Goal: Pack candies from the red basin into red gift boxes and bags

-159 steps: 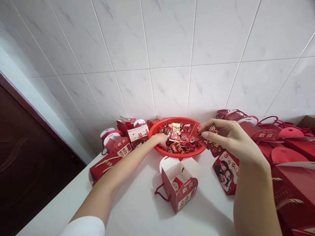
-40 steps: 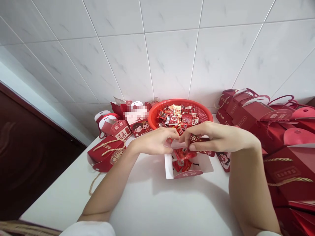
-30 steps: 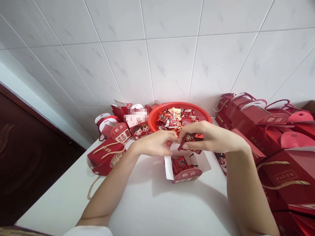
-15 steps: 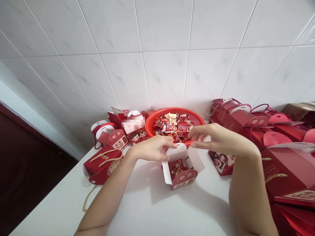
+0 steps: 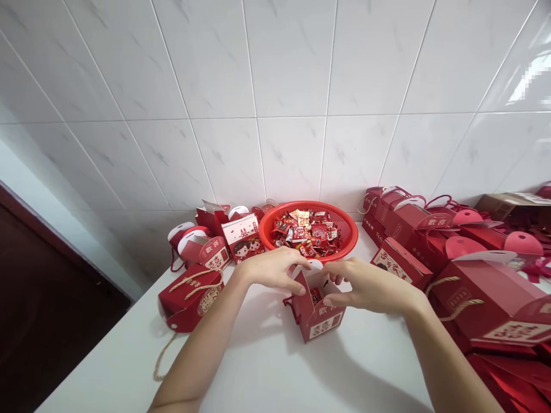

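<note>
A small red cardboard gift box (image 5: pixel 322 327) with a white inside stands on the table in front of me, its top partly open. Some red-wrapped candy (image 5: pixel 315 295) shows inside. My left hand (image 5: pixel 275 271) has its thumb and fingers at the box's left flap, which stands up and leans inward. On the opposite side, my right hand (image 5: pixel 365 284) curls its fingers over the right side, thumb near the front flap. Its fingers partly hide that side. Just behind the box is a red plastic basket (image 5: pixel 267 226) heaped with wrapped candies (image 5: pixel 307 232).
Several red gift boxes (image 5: pixel 189 295), some with rope handles, stand at the left. Many more red boxes (image 5: pixel 482 292) crowd the right side. A brown carton (image 5: pixel 508 202) is at the back right. The white table (image 5: pixel 253 373) meets a tiled wall (image 5: pixel 288 149).
Both hands have come down onto the box. The side flaps, spread outward before, are now raised and folded inward. The view has tilted slightly upward.
</note>
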`<move>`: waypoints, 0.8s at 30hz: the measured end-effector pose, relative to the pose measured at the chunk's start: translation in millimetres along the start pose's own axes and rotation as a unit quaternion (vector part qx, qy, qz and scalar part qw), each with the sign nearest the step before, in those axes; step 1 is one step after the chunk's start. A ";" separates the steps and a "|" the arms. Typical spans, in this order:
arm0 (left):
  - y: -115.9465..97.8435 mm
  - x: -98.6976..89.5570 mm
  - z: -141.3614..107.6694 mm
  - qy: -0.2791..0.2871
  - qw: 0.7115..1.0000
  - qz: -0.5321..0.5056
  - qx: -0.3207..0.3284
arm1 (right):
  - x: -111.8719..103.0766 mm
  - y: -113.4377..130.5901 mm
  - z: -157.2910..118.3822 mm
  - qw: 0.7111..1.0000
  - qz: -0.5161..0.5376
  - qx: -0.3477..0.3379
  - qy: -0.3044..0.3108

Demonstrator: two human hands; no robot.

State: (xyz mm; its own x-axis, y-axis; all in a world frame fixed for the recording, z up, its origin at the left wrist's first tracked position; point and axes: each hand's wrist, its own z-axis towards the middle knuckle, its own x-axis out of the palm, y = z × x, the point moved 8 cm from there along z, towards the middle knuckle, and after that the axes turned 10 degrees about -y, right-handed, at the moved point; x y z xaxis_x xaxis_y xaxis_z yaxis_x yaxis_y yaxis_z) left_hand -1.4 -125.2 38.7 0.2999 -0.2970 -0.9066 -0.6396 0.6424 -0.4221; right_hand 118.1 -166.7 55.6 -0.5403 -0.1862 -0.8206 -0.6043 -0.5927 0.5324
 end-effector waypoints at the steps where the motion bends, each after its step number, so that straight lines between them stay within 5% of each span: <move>1: -2.6 0.5 1.0 -0.004 1.000 -0.009 0.001 | 3.4 1.1 -2.5 1.000 0.007 0.002 0.008; 7: -1.8 5.9 3.9 0.023 0.999 -0.040 0.018 | 18.7 -1.6 -20.6 0.999 0.001 0.037 0.011; 14: 17.4 13.0 9.3 0.024 0.999 -0.032 0.004 | 34.0 -2.2 -47.6 0.991 0.135 0.017 0.020; 24: 5.5 9.2 11.2 -0.033 0.997 0.062 -0.021 | 60.4 -21.0 -55.7 0.985 0.077 0.084 -0.127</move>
State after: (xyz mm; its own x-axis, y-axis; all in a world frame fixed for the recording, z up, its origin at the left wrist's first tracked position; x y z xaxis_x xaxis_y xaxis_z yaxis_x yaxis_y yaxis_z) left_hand 5.8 -116.5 28.1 0.2620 -0.1696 -0.9501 -0.7027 0.6412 -0.3082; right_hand 130.8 -209.2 -16.7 -0.7492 -0.0495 -0.6604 -0.5808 -0.4302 0.6911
